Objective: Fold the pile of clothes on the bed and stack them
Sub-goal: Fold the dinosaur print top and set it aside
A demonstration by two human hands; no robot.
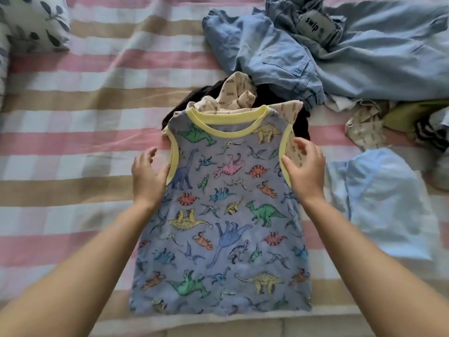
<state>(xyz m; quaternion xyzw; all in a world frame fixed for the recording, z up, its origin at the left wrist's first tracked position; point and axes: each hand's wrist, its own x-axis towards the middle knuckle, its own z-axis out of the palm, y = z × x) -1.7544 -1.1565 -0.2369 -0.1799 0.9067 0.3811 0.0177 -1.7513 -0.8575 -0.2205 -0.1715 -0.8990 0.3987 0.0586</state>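
Flanking the blue dinosaur-print sleeveless top (226,215), laid flat on the pink-and-tan striped bed (73,142), my left grip (148,173) and right grip (303,169) sit spread and empty at its yellow armholes, so I should fold both sides inward evenly.

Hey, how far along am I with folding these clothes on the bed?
Early. No folded stack shows; only the light blue garment lies fairly flat at the right. In hand: the dinosaur top is spread flat, not yet folded, with the left hand and right hand at its armholes. Still to do: the denim clothes, the cream printed garment and the black garment beyond it.
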